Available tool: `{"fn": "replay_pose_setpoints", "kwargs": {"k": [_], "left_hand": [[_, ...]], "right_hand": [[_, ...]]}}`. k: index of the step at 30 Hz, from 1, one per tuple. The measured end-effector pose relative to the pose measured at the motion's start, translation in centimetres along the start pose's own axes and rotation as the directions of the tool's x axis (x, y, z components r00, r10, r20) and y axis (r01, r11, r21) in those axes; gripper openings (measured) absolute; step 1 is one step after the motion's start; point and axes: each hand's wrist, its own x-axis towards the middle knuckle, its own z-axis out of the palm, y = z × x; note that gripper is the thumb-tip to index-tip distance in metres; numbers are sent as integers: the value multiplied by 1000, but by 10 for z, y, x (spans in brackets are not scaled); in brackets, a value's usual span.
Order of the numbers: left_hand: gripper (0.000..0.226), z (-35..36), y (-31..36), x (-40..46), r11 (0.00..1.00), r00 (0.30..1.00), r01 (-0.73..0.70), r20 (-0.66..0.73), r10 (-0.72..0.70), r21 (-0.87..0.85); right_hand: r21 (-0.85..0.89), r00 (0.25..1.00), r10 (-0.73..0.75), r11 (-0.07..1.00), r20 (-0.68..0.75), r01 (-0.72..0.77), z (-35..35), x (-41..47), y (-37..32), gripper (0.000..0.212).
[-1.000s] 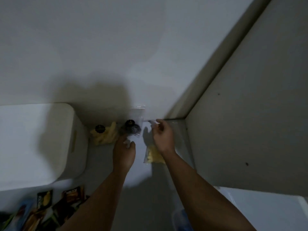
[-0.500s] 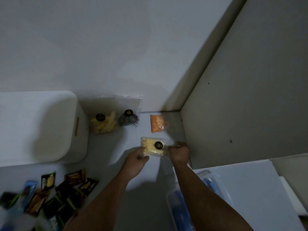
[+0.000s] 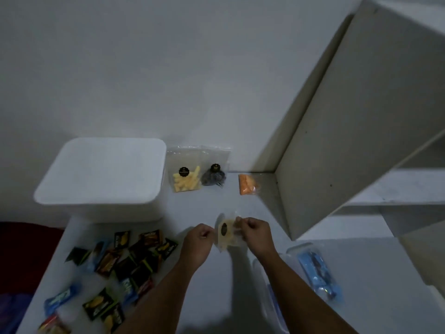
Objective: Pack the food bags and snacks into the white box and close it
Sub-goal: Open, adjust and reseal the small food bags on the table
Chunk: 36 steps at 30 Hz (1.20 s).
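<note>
— Left of the box (image 3: 103,174), anything?
— Nothing clear; in front of it the snacks (image 3: 125,259) lie scattered on the table (image 3: 216,297).
— The box itself?
— Lid on. Just right of it lean a yellow bag (image 3: 186,180) and a dark bag (image 3: 215,177), then an orange bag (image 3: 248,184).
— The hands?
— Right of the box, nearer: left hand (image 3: 198,239) and right hand (image 3: 256,233) each pinch an edge of a pale bag (image 3: 226,233), lifted between them.

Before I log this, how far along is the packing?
Nothing looks packed: the white box is closed. Both hands, left and right, hold one clear bag. Three bags by the wall and the scattered snacks remain, then closing.
</note>
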Motion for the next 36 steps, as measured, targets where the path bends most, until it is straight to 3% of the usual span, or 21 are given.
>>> {"fn": "replay_pose_setpoints", "kwargs": {"k": [5, 9, 12, 14, 17, 20, 26, 29, 33, 36], "left_hand": [[33, -29, 11, -66, 986, 999, -6, 51, 15, -169], [41, -54, 4, -126, 992, 997, -28, 71, 37, -121], [29, -71, -5, -166, 995, 998, -60, 30, 63, -75], [27, -82, -11, -190, 995, 995, -96, 6, 96, 24], [37, -98, -22, -215, 968, 986, -151, -37, 162, 199], [39, -111, -31, -235, 949, 981, -162, -64, 185, 272], [14, -125, -37, -253, 949, 936, -314, -166, 311, 12], [13, -130, -41, -254, 922, 911, -388, -159, 381, -12], [8, -133, -38, -257, 928, 923, -371, -125, 365, -30], [24, -134, -33, -258, 926, 924, -376, -97, 371, -37]], "right_hand": [[-109, 970, -217, 967, 105, 228, 19, -84, -20, 15], [-165, 938, -312, 928, 152, 335, 33, -151, -29, 14], [-177, 924, -363, 908, 119, 380, 46, -187, -30, 12], [-216, 932, -351, 907, 91, 362, 55, -206, -28, 18], [-358, 942, -331, 873, 62, 331, 63, -223, -27, 8], [-346, 949, -314, 886, 41, 308, 61, -234, -34, 6], [-289, 879, -279, 868, 386, 403, 56, -252, -61, 20], [-227, 853, -217, 906, 475, 357, 46, -260, -72, 22], [-167, 810, -146, 943, 568, 287, 32, -266, -79, 21], [-67, 822, -143, 974, 551, 215, 25, -270, -84, 22]]}}
